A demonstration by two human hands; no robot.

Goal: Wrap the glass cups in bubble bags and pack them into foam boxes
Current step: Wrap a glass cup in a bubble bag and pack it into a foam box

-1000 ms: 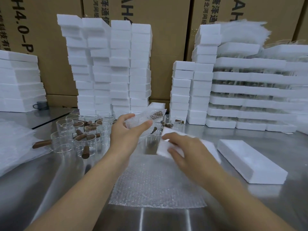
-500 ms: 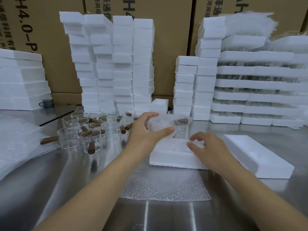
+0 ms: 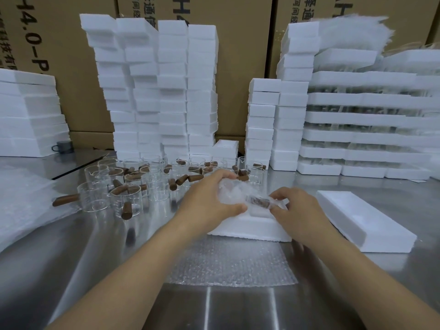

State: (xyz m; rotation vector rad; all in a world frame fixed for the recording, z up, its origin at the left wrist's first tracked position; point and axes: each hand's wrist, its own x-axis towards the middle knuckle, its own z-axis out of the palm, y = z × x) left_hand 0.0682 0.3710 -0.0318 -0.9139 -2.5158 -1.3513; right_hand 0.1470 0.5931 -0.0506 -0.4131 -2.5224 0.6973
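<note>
Wrapped cup [image 3: 234, 194] sits pinched between left hand [image 3: 209, 200] and right hand [image 3: 298, 209] over foam box [image 3: 250, 229], glasses [image 3: 133, 186] behind.

Grey mug [image 3: 62, 146] before cardboard cartons [image 3: 238, 67]

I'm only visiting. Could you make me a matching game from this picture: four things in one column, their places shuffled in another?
Things
1. bubble-wrapped glass cup with a brown handle
2. loose white foam lid
3. flat clear bubble-wrap sheet
4. small grey mug

Places
A. far left, beside a white foam stack
B. gripped by the left hand and right hand over the open white foam box
C. on the steel table, right of the hands
D. nearest the person, in front of the box

Pairs: 1-B, 2-C, 3-D, 4-A
</note>
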